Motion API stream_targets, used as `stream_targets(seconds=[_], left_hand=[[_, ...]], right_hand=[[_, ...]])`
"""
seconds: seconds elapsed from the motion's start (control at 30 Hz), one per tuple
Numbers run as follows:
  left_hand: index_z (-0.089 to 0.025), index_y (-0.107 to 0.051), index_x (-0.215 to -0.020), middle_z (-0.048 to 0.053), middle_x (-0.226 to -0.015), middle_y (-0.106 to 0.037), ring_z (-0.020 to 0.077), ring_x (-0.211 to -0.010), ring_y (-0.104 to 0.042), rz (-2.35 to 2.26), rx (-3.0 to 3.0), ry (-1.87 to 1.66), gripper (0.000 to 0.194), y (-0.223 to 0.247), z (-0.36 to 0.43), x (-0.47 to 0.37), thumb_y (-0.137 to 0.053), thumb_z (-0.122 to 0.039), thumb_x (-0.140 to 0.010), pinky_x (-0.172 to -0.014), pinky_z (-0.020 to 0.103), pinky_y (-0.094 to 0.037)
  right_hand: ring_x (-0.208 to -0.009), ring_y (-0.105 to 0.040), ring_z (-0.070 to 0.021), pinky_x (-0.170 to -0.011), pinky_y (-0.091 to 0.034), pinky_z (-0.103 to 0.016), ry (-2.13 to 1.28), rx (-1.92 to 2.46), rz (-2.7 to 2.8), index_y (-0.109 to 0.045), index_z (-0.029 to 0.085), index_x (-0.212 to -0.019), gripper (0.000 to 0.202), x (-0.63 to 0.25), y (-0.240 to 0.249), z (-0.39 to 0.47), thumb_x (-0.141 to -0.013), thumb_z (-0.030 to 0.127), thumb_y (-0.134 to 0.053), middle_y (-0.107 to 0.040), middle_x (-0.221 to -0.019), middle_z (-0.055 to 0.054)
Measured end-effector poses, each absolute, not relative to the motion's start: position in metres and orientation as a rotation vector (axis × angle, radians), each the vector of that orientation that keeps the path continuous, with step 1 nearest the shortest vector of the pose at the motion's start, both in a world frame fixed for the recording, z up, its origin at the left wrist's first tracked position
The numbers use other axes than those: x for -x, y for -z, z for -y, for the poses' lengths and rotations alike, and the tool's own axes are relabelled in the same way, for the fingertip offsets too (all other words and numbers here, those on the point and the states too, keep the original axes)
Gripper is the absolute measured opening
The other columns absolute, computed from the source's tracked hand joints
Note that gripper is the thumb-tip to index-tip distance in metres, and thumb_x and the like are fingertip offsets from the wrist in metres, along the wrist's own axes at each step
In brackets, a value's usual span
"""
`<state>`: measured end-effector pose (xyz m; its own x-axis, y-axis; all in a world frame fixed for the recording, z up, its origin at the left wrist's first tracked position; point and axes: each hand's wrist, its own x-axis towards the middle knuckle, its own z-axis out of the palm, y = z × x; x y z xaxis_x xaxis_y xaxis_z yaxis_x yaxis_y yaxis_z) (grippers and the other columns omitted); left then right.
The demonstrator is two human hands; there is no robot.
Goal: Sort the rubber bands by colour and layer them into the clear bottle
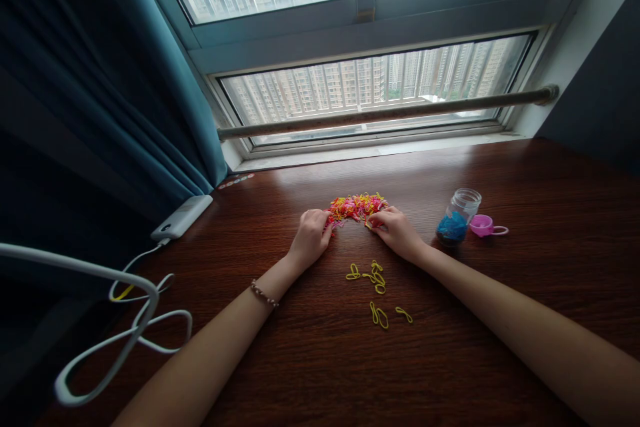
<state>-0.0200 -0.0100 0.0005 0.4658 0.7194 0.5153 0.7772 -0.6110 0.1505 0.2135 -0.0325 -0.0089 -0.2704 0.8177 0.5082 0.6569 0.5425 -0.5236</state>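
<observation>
A heap of small rubber bands (pixel 357 205), pink, red, orange and yellow, lies on the brown wooden table. At its left edge is my left hand (pixel 311 235), fingers curled and touching the bands; what they hold, if anything, is hidden. My right hand (pixel 397 232) is at the heap's right edge, thumb and fingers pinched on a yellow rubber band (pixel 369 225). Nearer to me, several loose yellow-green rubber bands (pixel 375 275) lie in a small group between my forearms. Several more yellow-green bands (pixel 383 318) are below them.
Right of my right hand, an open clear jar (pixel 454 220) holds blue bands, with a pink lid (pixel 481 225) beside it. A white power strip (pixel 183 219) and looping white cable (pixel 135 327) are at the left, near a blue curtain (pixel 165 113). A rail (pixel 390 115) crosses the window behind the table.
</observation>
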Motion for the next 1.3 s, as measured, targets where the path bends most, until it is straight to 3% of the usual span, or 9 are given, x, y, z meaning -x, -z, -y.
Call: stream_targets(seconds=[0.1,0.2,0.33,0.67,0.83,1.03,1.17,1.3], left_hand=[[-0.018,-0.056,-0.098,0.008,-0.105,-0.058,0.0223,-0.107,-0.046,1.286,2.625,0.831,0.018,-0.003,0.012,0.019,-0.045,-0.02,-0.083,-0.095,0.041,-0.033],[-0.023,-0.055,-0.104,0.004,-0.116,-0.056,0.0226,-0.12,-0.036,1.219,2.707,0.728,0.024,-0.005,0.014,0.016,-0.04,-0.019,-0.086,-0.102,0.048,-0.02],[-0.026,-0.055,-0.108,0.003,-0.118,-0.056,0.0254,-0.122,-0.033,1.25,2.739,0.608,0.027,-0.003,0.015,0.014,-0.039,-0.021,-0.087,-0.101,0.056,-0.014],[-0.02,-0.057,-0.101,0.007,-0.107,-0.057,0.0227,-0.111,-0.043,1.305,2.653,0.741,0.024,0.0,0.012,0.017,-0.041,-0.016,-0.084,-0.101,0.051,-0.02],[-0.018,-0.057,-0.096,0.007,-0.101,-0.058,0.02,-0.101,-0.05,1.3,2.639,1.065,0.017,-0.001,0.007,0.022,-0.05,-0.02,-0.08,-0.093,0.039,-0.037],[-0.018,-0.056,-0.08,0.003,-0.08,-0.06,0.0163,-0.077,-0.057,1.562,2.477,1.348,0.008,-0.004,0.005,0.027,-0.054,-0.026,-0.079,-0.075,0.031,-0.045],[-0.018,-0.056,-0.094,0.004,-0.086,-0.062,0.0165,-0.082,-0.058,1.524,2.545,1.427,0.016,-0.008,0.009,0.025,-0.051,-0.026,-0.081,-0.079,0.032,-0.046],[-0.018,-0.061,-0.085,0.006,-0.086,-0.063,0.0172,-0.085,-0.058,1.239,2.861,1.382,0.013,-0.017,0.029,0.011,-0.049,-0.024,-0.082,-0.081,0.033,-0.046]], right_hand=[[-0.082,-0.05,-0.0193,-0.078,-0.042,-0.032,-0.187,1.184,2.053,-0.064,0.018,-0.085,0.016,-0.213,0.008,0.034,-0.076,0.008,-0.055,-0.063,-0.079,-0.005],[-0.087,-0.048,-0.0203,-0.082,-0.04,-0.035,-0.101,1.164,2.111,-0.065,0.018,-0.087,0.016,-0.212,0.008,0.036,-0.079,0.011,-0.052,-0.063,-0.087,-0.006],[-0.091,-0.048,-0.0206,-0.085,-0.039,-0.037,-0.068,1.13,2.181,-0.066,0.02,-0.087,0.019,-0.211,0.01,0.037,-0.081,0.013,-0.05,-0.063,-0.094,-0.005],[-0.081,-0.057,-0.0175,-0.076,-0.045,-0.029,-0.21,1.102,1.894,-0.064,0.016,-0.082,0.017,-0.213,0.009,0.034,-0.078,0.008,-0.05,-0.063,-0.089,-0.007],[-0.071,-0.058,-0.0161,-0.067,-0.046,-0.027,-0.271,1.169,1.732,-0.064,0.017,-0.076,0.013,-0.216,0.008,0.034,-0.076,0.011,-0.053,-0.064,-0.077,-0.004],[-0.066,-0.061,-0.0151,-0.065,-0.049,-0.028,-0.386,1.176,1.644,-0.062,0.017,-0.102,0.03,-0.215,0.007,0.033,-0.074,0.012,-0.053,-0.066,-0.084,-0.005],[-0.073,-0.062,-0.017,-0.069,-0.049,-0.03,-0.366,1.179,1.635,-0.062,0.018,-0.102,0.029,-0.215,0.009,0.032,-0.076,0.012,-0.05,-0.066,-0.091,-0.006],[-0.082,-0.061,-0.0191,-0.074,-0.048,-0.032,-0.313,1.209,1.642,-0.063,0.019,-0.096,0.025,-0.217,0.011,0.03,-0.079,0.013,-0.047,-0.066,-0.093,-0.006]])
